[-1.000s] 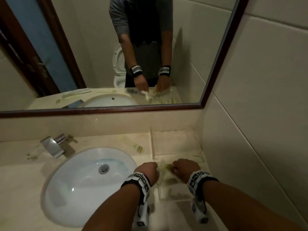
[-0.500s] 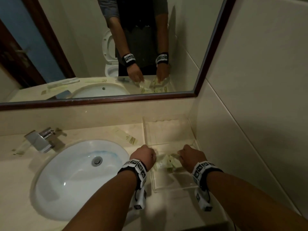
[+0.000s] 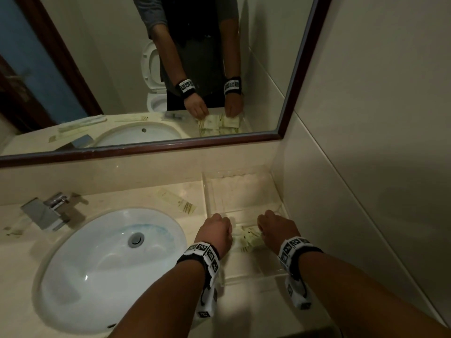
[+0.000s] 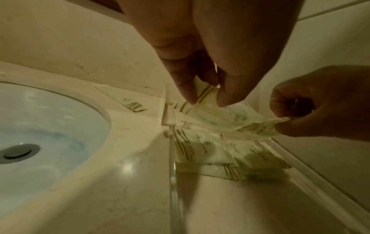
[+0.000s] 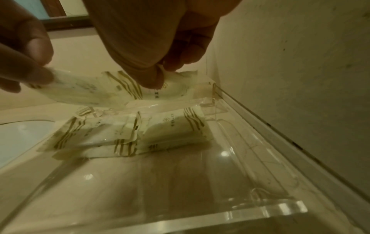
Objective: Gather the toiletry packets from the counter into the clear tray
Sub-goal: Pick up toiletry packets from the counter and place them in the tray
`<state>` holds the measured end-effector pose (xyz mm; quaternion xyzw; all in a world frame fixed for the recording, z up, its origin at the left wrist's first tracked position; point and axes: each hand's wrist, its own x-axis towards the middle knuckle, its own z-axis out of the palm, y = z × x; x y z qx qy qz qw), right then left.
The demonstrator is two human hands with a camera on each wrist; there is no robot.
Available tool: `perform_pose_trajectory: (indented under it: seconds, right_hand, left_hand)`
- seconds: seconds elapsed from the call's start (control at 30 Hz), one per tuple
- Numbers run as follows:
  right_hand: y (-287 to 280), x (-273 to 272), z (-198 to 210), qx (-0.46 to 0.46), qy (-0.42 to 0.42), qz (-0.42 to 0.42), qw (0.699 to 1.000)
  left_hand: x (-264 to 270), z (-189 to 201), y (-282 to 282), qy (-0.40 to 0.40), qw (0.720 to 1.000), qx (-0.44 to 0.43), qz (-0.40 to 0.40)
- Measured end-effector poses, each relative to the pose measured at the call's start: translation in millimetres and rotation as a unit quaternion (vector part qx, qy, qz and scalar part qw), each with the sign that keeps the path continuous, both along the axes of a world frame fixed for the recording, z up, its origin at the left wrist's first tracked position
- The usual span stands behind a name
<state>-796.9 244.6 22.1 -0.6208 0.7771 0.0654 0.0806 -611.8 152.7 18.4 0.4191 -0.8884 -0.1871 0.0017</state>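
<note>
The clear tray [image 3: 253, 279] stands on the counter right of the sink, against the side wall. Several pale packets with olive stripes [image 5: 120, 134] lie flat in its middle. My left hand [image 4: 206, 102] pinches one striped packet [image 4: 208, 95] between thumb and finger just above them. My right hand [image 5: 160, 80] pinches a second packet [image 5: 174, 90] beside it, over the tray's right side. The two held packets overlap between the hands [image 3: 247, 236]. A long packet [image 3: 178, 203] lies on the counter behind the sink, left of the tray.
A white basin [image 3: 109, 264] with a chrome tap [image 3: 46, 213] fills the left counter. Another pale packet [image 3: 14, 230] lies left of the tap. The tiled wall [image 3: 366, 167] runs along the tray's right edge, and a mirror [image 3: 146, 69] hangs behind.
My hands have drawn apart and moved a little farther over the tray, spreading the packets between them. Several packets now lie flat in the tray.
</note>
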Motion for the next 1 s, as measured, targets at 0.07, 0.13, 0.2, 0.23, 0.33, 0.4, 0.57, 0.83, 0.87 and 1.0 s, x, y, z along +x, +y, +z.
perform_pose_trajectory:
  seconds: [0.07, 0.13, 0.2, 0.23, 0.33, 0.4, 0.57, 0.83, 0.87, 1.0]
  right_hand:
    - [-0.3, 1.9, -3.4, 0.004, -0.008, 0.004, 1.000]
    - [-1.5, 2.5, -8.6, 0.010, -0.009, 0.009, 1.000]
    - [-3.3, 2.6, -13.3, 0.020, -0.005, 0.010, 1.000]
    - [-4.0, 2.5, -15.2, 0.024, -0.005, 0.006, 1.000]
    - [-6.3, 1.4, -18.9, 0.042, -0.003, -0.015, 0.999]
    - [-7.0, -0.1, -22.3, 0.060, -0.009, -0.021, 0.998]
    - [-5.0, -1.7, -30.8, 0.101, -0.016, -0.005, 0.995]
    - [1.7, -2.3, -33.5, 0.096, -0.047, 0.002, 0.994]
    - [2.6, -1.9, -32.6, 0.091, -0.047, 0.000, 0.995]
    - [5.5, -2.5, -32.0, 0.072, -0.041, -0.002, 0.997]
  left_hand:
    - [-1.4, -3.0, 4.1, -0.014, 1.000, -0.002, -0.012]
    - [-4.3, -5.0, 8.2, -0.029, 0.999, -0.005, -0.018]
    - [-7.9, -7.3, 11.6, -0.040, 0.999, -0.006, -0.017]
    - [-9.5, -8.8, 12.6, -0.047, 0.999, -0.006, -0.016]
    - [-13.4, -12.6, 13.3, -0.069, 0.997, 0.001, -0.016]
    - [-14.9, -14.7, 12.3, -0.086, 0.996, 0.009, -0.016]
    - [-16.6, -22.0, 10.6, -0.136, 0.990, 0.024, -0.040]
    - [-12.8, -27.5, 10.7, -0.191, 0.980, 0.004, -0.060]
    - [-12.5, -28.0, 11.1, -0.188, 0.980, 0.000, -0.063]
    - [-16.2, -28.4, 12.7, -0.161, 0.982, -0.013, -0.094]
